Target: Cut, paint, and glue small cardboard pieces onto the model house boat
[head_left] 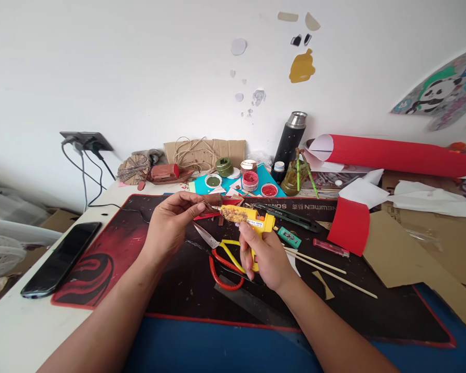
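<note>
The right hand (270, 256) wraps its fingers round one yellow glue gun (241, 213), held over the mat (171, 290) toward its far edge; the left hand (171, 223) pinches one brown piece (209, 208) at the nozzle. Below — one pair of scissors (217, 244), two thin sticks (345, 281). One phone (62, 259) lies beside the mat's left edge.

Left hand (168, 221), right hand (268, 256) bare; forearms (114, 303) bare too, tapering toward wrists (150, 260).
</note>
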